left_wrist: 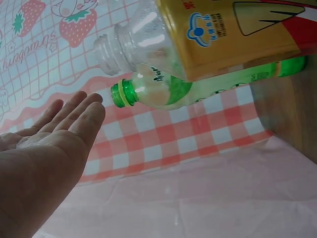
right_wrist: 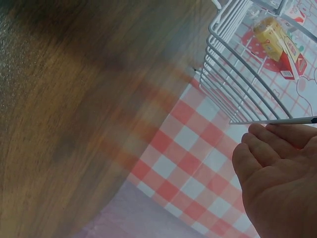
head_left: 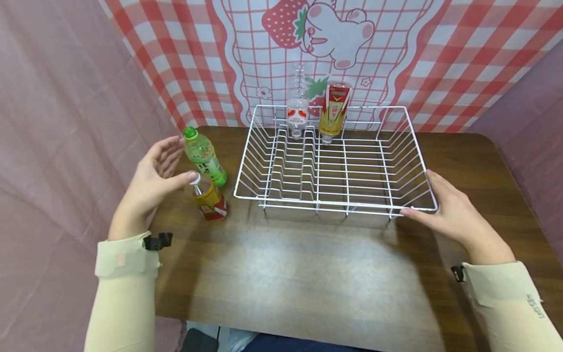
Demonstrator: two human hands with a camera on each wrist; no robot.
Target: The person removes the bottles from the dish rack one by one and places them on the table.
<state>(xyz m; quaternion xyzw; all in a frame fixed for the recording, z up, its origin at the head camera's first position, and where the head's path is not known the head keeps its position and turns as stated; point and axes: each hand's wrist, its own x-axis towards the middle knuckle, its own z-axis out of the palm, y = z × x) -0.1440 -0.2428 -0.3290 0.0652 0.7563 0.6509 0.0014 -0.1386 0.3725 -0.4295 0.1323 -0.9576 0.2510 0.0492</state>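
A green-capped bottle with a green label stands on the table at the left. Just in front of it is a clear bottle with a gold-and-red label, its mouth uncapped in the left wrist view. My left hand is spread beside both, thumb tip overlapping the gold-labelled bottle's mouth in the head view. At the right, my right hand touches the near corner of a white wire dish rack, fingers along its outer side and thumb at its front rim. The right wrist view shows those fingers extended against the wire.
Inside the rack, at its back edge, a clear bottle and another gold-and-red bottle stand upside down, necks down. Behind the brown wooden table hangs a red-checked strawberry cloth. Pink curtains line the left side.
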